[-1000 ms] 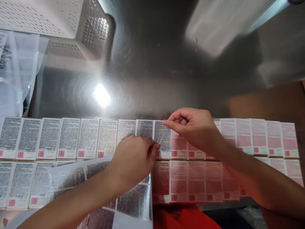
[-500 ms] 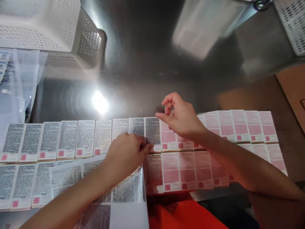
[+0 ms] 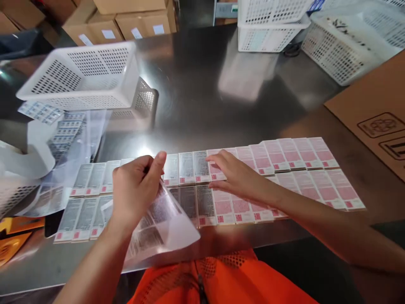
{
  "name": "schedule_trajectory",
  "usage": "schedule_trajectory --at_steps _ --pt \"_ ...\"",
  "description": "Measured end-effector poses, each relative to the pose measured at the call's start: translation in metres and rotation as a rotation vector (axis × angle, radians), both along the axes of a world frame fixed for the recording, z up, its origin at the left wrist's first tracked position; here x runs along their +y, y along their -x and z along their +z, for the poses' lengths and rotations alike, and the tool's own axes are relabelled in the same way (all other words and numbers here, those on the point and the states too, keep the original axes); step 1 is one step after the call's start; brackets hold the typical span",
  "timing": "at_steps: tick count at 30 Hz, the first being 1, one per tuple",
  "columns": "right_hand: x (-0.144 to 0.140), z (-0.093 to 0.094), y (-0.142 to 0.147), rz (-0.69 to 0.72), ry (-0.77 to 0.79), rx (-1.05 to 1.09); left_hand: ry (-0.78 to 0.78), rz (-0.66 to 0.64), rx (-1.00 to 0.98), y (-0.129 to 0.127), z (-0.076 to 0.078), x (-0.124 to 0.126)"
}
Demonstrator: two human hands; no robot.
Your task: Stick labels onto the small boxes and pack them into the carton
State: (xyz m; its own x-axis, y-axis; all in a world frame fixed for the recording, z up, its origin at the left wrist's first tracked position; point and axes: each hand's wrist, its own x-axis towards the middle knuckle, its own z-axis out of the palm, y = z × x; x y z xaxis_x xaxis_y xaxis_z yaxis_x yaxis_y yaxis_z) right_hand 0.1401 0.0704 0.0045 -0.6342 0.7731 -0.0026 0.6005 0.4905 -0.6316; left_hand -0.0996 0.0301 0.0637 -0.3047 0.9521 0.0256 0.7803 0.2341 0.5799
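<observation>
A left hand (image 3: 134,190) pinches the top edge of a clear label sheet (image 3: 158,228), lifting it off the near row of boxes (image 3: 202,185), while the right hand (image 3: 232,175) lies flat and open, fingertips (image 3: 211,159) pressing on a box in the far row. The boxes, grey-labelled at left and pink at right, lie in two rows on a steel table (image 3: 205,105), with a white basket (image 3: 82,76) beyond them at left and cardboard (image 3: 376,114) at right.

White baskets (image 3: 85,76) are sitting at the steel table's (image 3: 196,101) far edge, cardboard boxes (image 3: 126,17) standing behind, flat cardboard (image 3: 376,114) lying right.
</observation>
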Motion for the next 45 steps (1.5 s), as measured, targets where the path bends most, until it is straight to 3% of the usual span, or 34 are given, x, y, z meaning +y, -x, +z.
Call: schedule_trajectory --at_steps 4,7,9,11,14,18,26,32,45 --pt "-0.043 0.015 0.014 -0.123 0.167 0.346 -0.318 0.088 0.081 -0.017 0.013 -0.006" --pt "-0.067 0.021 0.032 -0.212 0.252 0.528 -0.404 0.069 0.022 -0.025 0.02 -0.011" --pt "-0.074 0.023 0.04 -0.311 0.261 0.625 -0.309 -0.068 -0.182 -0.022 0.023 -0.016" --pt "-0.075 0.024 0.042 -0.4 0.25 0.706 -0.112 -0.217 -0.434 -0.013 0.023 -0.023" --pt "-0.075 0.025 0.038 -0.431 0.23 0.745 0.056 -0.256 -0.602 0.001 0.015 -0.032" --pt "-0.08 0.023 0.038 -0.416 0.184 0.79 0.05 -0.201 -0.546 0.008 0.006 -0.044" --pt "-0.088 0.017 0.046 -0.33 -0.038 0.789 -0.019 -0.226 -0.485 -0.005 0.017 -0.056" --pt "-0.089 0.012 0.041 -0.42 -0.198 0.841 -0.135 -0.106 -0.38 -0.007 0.009 -0.057" --pt "-0.085 0.011 0.035 -0.396 -0.143 0.802 -0.117 -0.099 -0.39 -0.005 0.004 -0.055"
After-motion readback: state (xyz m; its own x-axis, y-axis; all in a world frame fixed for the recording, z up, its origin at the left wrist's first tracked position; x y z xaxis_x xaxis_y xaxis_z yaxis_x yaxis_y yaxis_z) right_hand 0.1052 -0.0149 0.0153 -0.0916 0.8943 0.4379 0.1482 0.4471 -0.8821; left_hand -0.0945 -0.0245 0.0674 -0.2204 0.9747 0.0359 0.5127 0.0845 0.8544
